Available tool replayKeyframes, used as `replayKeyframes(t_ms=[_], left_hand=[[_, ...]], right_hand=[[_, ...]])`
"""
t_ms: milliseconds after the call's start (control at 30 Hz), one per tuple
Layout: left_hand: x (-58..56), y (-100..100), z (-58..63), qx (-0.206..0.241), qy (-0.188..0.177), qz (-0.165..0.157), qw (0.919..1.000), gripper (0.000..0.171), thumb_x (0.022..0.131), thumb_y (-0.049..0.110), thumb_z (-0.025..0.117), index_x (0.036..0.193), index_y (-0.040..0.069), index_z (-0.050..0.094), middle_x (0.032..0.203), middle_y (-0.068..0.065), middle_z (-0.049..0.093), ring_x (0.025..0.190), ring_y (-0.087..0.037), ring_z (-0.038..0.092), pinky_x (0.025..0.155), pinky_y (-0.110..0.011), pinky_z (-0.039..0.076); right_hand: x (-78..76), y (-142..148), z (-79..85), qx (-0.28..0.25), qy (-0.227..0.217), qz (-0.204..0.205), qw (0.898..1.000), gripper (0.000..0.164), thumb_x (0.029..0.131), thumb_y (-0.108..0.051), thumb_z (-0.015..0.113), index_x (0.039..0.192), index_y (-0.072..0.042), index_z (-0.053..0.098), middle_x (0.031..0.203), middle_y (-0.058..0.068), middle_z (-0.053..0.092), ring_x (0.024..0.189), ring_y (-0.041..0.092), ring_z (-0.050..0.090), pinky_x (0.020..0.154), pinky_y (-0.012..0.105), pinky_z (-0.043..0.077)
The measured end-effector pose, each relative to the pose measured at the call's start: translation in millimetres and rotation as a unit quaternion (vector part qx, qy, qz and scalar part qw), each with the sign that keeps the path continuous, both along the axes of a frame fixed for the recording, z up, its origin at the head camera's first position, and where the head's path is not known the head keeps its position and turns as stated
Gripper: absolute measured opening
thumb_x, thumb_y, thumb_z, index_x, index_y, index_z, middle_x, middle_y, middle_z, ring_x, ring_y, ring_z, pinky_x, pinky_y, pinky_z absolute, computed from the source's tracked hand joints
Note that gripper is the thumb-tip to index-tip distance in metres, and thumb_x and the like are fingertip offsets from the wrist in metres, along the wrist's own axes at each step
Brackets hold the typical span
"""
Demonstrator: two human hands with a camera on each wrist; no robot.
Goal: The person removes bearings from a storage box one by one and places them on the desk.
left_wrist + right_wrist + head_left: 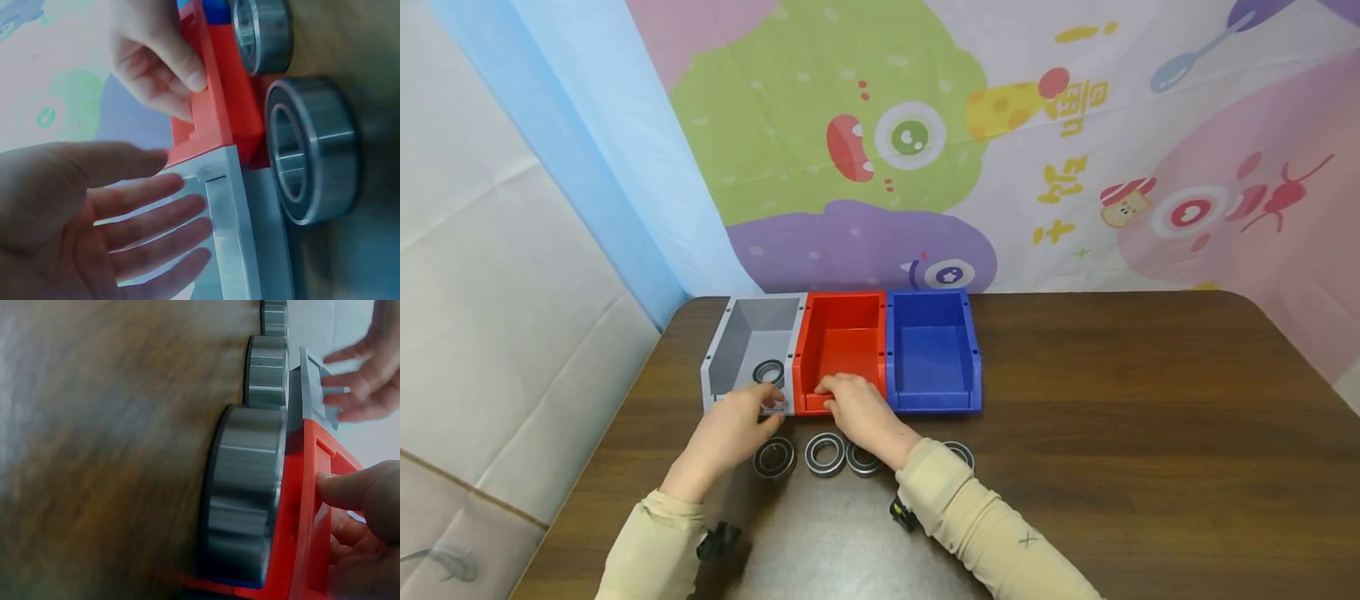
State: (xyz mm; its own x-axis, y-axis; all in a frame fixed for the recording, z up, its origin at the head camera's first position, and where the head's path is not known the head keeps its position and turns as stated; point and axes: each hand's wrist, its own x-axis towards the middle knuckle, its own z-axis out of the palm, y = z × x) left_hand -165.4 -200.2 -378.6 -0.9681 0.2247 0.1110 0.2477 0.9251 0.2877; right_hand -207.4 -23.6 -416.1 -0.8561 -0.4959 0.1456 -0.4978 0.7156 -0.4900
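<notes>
My left hand (pixel 733 429) is over the front of the grey bin (pixel 718 367), fingers spread and apart from one another, with nothing in them. Inside that bin lies one ball bearing (pixel 768 372). At the middle bin, the red bin (pixel 842 350), my right hand (pixel 861 412) pinches the front wall, the thumb (pixel 340 489) on the rim and the fingers curled behind it. Several more bearings (pixel 825 454) lie in a row on the table before the bins; my right forearm partly covers some of them.
A blue bin (pixel 934 358) stands against the red one on the right. The brown wooden table (pixel 1135 433) stretches away to the right. Behind it hangs a cartoon-printed cloth (pixel 835 75), and a pale padded wall (pixel 497 267) borders the left side.
</notes>
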Motion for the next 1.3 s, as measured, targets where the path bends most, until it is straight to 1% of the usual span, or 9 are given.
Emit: replayKeyframes(t_ms=[167, 333, 533, 633, 767, 933, 1033, 1167, 1300], left_hand=[[-19.0, 0, 3.5, 0.025, 0.043, 0.044, 0.9978, 0.017, 0.079, 0.010, 0.061, 0.094, 0.002, 0.064, 0.087, -0.014, 0.065, 0.074, -0.027, 0.060, 0.065, -0.042, 0.048], [-34.8, -1, 2.9, 0.024, 0.053, 0.063, 0.9963, 0.019, 0.076, 0.007, 0.059, 0.093, 0.000, 0.064, 0.087, -0.016, 0.061, 0.075, -0.033, 0.059, 0.064, -0.046, 0.046], [-48.6, -2, -9.1, 0.013, 0.007, 0.086, 0.9962, 0.029, 0.077, 0.011, 0.058, 0.104, -0.001, 0.061, 0.102, -0.020, 0.059, 0.088, -0.039, 0.058, 0.072, -0.051, 0.046], [-54.3, -1, -14.6, 0.003, -0.019, 0.086, 0.9961, 0.036, 0.077, 0.011, 0.057, 0.111, -0.002, 0.059, 0.111, -0.023, 0.057, 0.095, -0.042, 0.056, 0.076, -0.053, 0.046], [-63.4, 1, -17.0, -0.009, -0.057, 0.082, 0.9949, 0.043, 0.077, 0.007, 0.054, 0.118, -0.003, 0.056, 0.121, -0.024, 0.052, 0.102, -0.045, 0.053, 0.079, -0.054, 0.044], [-74.1, 3, -18.1, -0.039, -0.094, 0.062, 0.9929, 0.048, 0.073, 0.002, 0.052, 0.120, -0.006, 0.053, 0.120, -0.028, 0.051, 0.101, -0.046, 0.053, 0.084, -0.053, 0.043], [-77.9, 3, -19.5, -0.047, -0.108, 0.054, 0.9916, 0.047, 0.075, 0.003, 0.052, 0.120, -0.006, 0.053, 0.116, -0.029, 0.053, 0.098, -0.043, 0.054, 0.085, -0.051, 0.043], [-80.8, 2, -22.3, -0.051, -0.114, 0.052, 0.9908, 0.042, 0.078, 0.005, 0.051, 0.120, -0.003, 0.055, 0.110, -0.027, 0.055, 0.097, -0.040, 0.054, 0.084, -0.050, 0.044], [-82.0, 2, -23.2, -0.049, -0.103, 0.052, 0.9921, 0.039, 0.079, 0.005, 0.051, 0.116, -0.003, 0.057, 0.106, -0.027, 0.056, 0.096, -0.040, 0.054, 0.082, -0.051, 0.044]], right_hand=[[-0.5, 0, 0.3, 0.001, 0.004, 0.005, 1.000, 0.023, 0.086, -0.010, 0.059, 0.109, -0.011, 0.064, 0.108, 0.004, 0.064, 0.100, 0.020, 0.059, 0.090, 0.030, 0.045], [-1.3, 0, 0.3, 0.000, -0.001, 0.003, 1.000, 0.024, 0.086, -0.010, 0.059, 0.109, -0.011, 0.064, 0.107, 0.004, 0.064, 0.098, 0.019, 0.059, 0.090, 0.030, 0.045], [-0.8, -1, 0.4, 0.002, 0.004, 0.007, 1.000, 0.024, 0.086, -0.009, 0.059, 0.109, -0.011, 0.064, 0.107, 0.004, 0.064, 0.100, 0.020, 0.059, 0.090, 0.030, 0.045], [-0.9, -1, -0.1, 0.001, 0.005, 0.008, 1.000, 0.024, 0.086, -0.008, 0.058, 0.109, -0.011, 0.064, 0.107, 0.004, 0.064, 0.101, 0.020, 0.059, 0.091, 0.030, 0.044], [-1.8, 0, -0.7, -0.001, 0.003, 0.005, 1.000, 0.024, 0.086, -0.009, 0.059, 0.109, -0.012, 0.064, 0.108, 0.003, 0.064, 0.101, 0.019, 0.059, 0.090, 0.030, 0.045], [-1.7, 0, -0.6, 0.000, 0.004, 0.006, 1.000, 0.024, 0.085, -0.008, 0.059, 0.109, -0.011, 0.064, 0.108, 0.004, 0.064, 0.101, 0.020, 0.059, 0.091, 0.031, 0.045], [-1.1, 0, -0.2, -0.001, 0.003, 0.005, 1.000, 0.024, 0.086, -0.008, 0.059, 0.109, -0.011, 0.064, 0.108, 0.004, 0.064, 0.101, 0.020, 0.059, 0.091, 0.031, 0.044], [-1.1, 0, -0.3, 0.001, 0.001, 0.006, 1.000, 0.024, 0.086, -0.009, 0.059, 0.109, -0.011, 0.064, 0.108, 0.003, 0.064, 0.101, 0.019, 0.058, 0.091, 0.030, 0.045], [-1.1, 0, 0.2, 0.002, -0.002, 0.005, 1.000, 0.024, 0.086, -0.009, 0.059, 0.109, -0.012, 0.064, 0.107, 0.003, 0.064, 0.099, 0.019, 0.058, 0.089, 0.030, 0.045]])
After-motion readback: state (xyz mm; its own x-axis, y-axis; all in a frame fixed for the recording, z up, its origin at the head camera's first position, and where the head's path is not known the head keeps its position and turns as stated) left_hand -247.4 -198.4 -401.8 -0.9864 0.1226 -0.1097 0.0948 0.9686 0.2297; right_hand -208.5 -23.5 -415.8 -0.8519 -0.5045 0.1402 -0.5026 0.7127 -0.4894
